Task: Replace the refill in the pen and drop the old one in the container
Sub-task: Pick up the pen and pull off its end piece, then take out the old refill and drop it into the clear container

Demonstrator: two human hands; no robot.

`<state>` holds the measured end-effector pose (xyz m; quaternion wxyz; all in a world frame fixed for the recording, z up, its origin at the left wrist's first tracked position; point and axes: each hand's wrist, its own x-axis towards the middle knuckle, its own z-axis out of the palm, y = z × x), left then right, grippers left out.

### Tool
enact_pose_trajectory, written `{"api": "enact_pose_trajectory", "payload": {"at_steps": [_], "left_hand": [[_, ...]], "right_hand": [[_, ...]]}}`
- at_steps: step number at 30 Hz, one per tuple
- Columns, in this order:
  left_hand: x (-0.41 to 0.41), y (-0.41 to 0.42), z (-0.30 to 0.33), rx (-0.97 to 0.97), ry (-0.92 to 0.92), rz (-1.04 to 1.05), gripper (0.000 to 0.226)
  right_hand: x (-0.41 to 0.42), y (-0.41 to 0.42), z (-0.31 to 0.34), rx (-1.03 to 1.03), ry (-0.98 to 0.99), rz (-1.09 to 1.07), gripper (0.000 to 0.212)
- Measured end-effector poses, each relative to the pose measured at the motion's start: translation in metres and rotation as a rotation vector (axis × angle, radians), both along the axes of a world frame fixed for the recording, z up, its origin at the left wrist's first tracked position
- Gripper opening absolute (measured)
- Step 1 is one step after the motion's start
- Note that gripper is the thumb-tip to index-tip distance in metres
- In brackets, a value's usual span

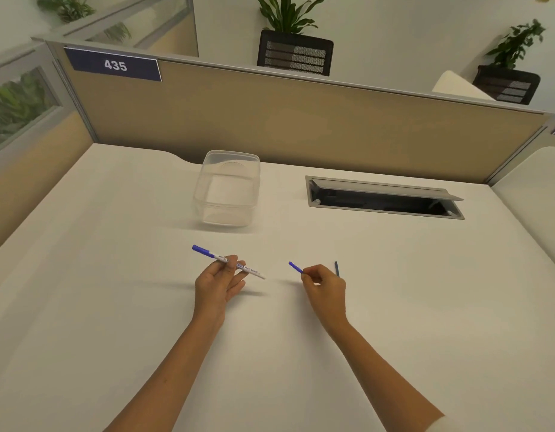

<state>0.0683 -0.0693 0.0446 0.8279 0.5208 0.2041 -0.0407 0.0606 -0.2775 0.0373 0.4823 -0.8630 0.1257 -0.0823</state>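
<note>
My left hand holds a white pen with a blue cap end pointing up-left, gripped near its middle above the desk. My right hand pinches a short blue piece, its tip pointing toward the pen; the rest of it is hidden in my fingers. A thin dark blue refill lies on the desk just behind my right hand. A clear plastic container stands without a lid further back, left of centre, with nothing visible in it.
The white desk is bounded at the back by a tan partition. An open grey cable hatch is set into the desk at the back right. A second desk edge adjoins on the right.
</note>
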Motion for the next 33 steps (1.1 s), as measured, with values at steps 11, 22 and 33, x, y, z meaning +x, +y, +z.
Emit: {"api": "enact_pose_trajectory", "payload": {"at_steps": [11, 22, 33], "left_hand": [[0.04, -0.008, 0.005, 0.833, -0.343, -0.256, 0.005], [0.045, -0.023, 0.001, 1.109, -0.463, -0.312, 0.015], [0.04, -0.028, 0.005, 0.992, -0.572, -0.035, 0.017]], "right_hand": [[0.007, 0.0, -0.042, -0.435, -0.14, 0.14, 0.004], [0.009, 0.001, -0.043, -0.495, -0.145, 0.154, 0.006], [0.009, 0.004, -0.041, -0.517, -0.132, 0.141, 0.006]]}}
